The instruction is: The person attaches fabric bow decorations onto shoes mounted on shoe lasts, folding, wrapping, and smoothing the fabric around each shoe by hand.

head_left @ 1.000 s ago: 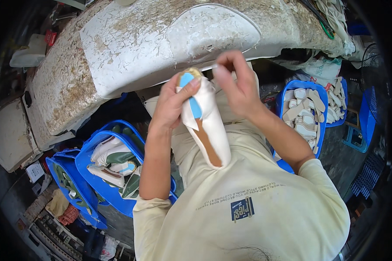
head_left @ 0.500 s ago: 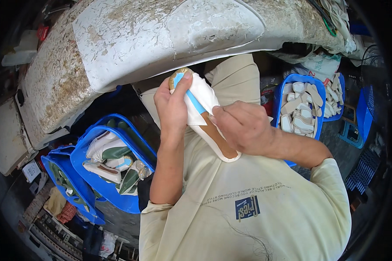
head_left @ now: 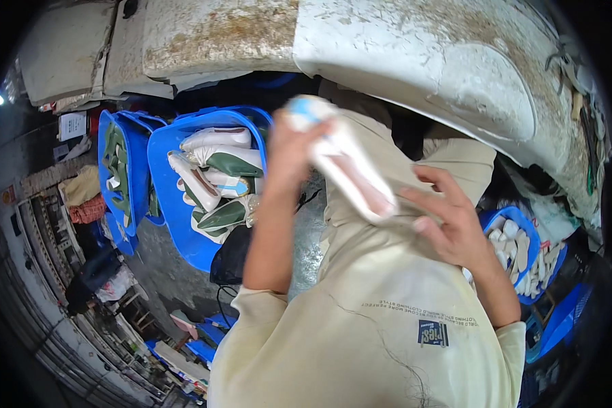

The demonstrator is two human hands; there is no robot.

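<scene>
**Shoe swung leftward over the lap; view turned toward the left-hand baskets**

The left hand (head_left: pixel 294 146) is clamped around the toe end of a white shoe (head_left: pixel 343 170), fingers wrapped over it just below the blue-tipped form (head_left: pixel 304 109) that sticks out at the top. The shoe is motion-blurred and slants down to the right, its tan inner sole facing up. The right hand (head_left: pixel 452 221) is half-open, fingers spread; its fingertips (head_left: pixel 415 197) sit at the shoe's lower, heel end, but the blur makes it impossible to tell whether they grip it or only touch it. The shoe is held above the lap, in front of the cream shirt (head_left: pixel 374 326), below the edge of the stained white workbench (head_left: pixel 415 61).

Against the picture half a second earlier, the right hand has opened: it then lay closed over the shoe's middle, and now sits only at the heel end. The camera has turned left, so the workbench has moved up and right in the frame.

A blue basket (head_left: pixel 183 231) at the left holds white and green shoes (head_left: pixel 221 166); a second blue basket (head_left: pixel 112 156) stands just beside it. At the right, another blue basket (head_left: pixel 520 228) holds pale sole pieces (head_left: pixel 517 251).
</scene>
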